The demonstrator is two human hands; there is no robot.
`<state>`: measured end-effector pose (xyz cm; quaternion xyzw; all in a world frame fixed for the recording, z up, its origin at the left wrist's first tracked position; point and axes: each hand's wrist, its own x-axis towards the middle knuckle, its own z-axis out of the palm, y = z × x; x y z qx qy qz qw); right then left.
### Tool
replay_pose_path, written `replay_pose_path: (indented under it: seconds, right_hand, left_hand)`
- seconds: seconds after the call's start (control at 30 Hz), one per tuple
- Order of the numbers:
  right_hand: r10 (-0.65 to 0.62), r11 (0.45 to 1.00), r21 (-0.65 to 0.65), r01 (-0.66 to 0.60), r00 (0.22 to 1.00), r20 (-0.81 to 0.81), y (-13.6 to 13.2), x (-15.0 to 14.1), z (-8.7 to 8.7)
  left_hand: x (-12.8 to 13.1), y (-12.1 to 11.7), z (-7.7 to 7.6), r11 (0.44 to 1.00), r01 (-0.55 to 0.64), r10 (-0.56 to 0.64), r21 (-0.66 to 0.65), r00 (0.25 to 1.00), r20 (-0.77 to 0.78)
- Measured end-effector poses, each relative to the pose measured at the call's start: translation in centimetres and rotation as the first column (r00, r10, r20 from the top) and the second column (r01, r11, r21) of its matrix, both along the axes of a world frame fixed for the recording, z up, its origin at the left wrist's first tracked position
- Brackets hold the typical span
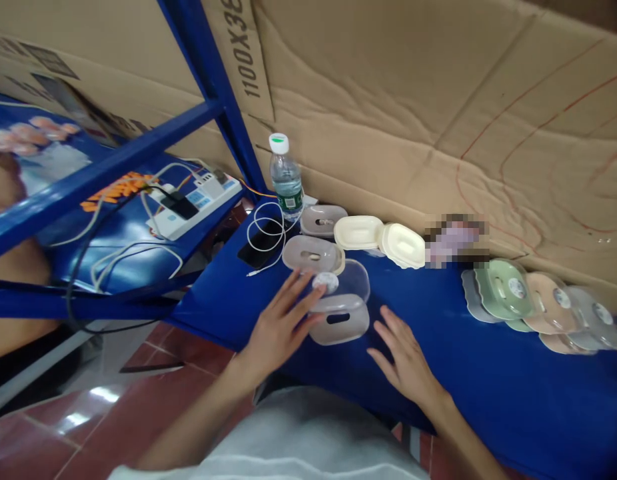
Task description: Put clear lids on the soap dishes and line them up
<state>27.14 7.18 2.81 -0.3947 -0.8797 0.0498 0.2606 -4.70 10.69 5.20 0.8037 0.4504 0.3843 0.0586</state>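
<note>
top [308,443] — pale grey-white, loose cloth | forearms [196,415] — bare

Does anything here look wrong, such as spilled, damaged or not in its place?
No spill is visible. A black cable droops below the left-hand tabletop, where it might snag. A white cable sprawls in loose loops beside the bottle, and the cardboard behind is creased.

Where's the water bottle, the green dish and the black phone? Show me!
Water bottle [287,180]: head view, on its clear side.
Green dish [499,288]: head view, on its front.
Black phone [254,256]: head view, on its dark face.
</note>
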Motion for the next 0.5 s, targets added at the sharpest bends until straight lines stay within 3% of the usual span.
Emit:
replay_pose_path:
  seconds: [0.1, 0.3, 0.5]
  right_hand:
    - [-0.041, 0.999, -0.002, 0.041, 0.999, 0.008, 0.7, 0.1, 0.0]
    - [0.074, 0.995, -0.082, -0.061, 0.982, 0.175, 3.1, -0.2, 1.2]
    - [-0.100, 0.993, 0.077, 0.085, 0.971, 0.219, 9.4, -3.0, 2.2]
  left_hand:
    - [0.9, -3.0, -1.6, 0.999, -0.024, 0.024, -0.024, 1.000, -0.007]
    - [-0.9, -4.7, -3.1, 0.975, -0.211, 0.211, -0.070, 0.978, -0.008]
    - [-3.7, -6.1, -5.7, 0.934, -0.346, 0.342, -0.091, 0.938, -0.057]
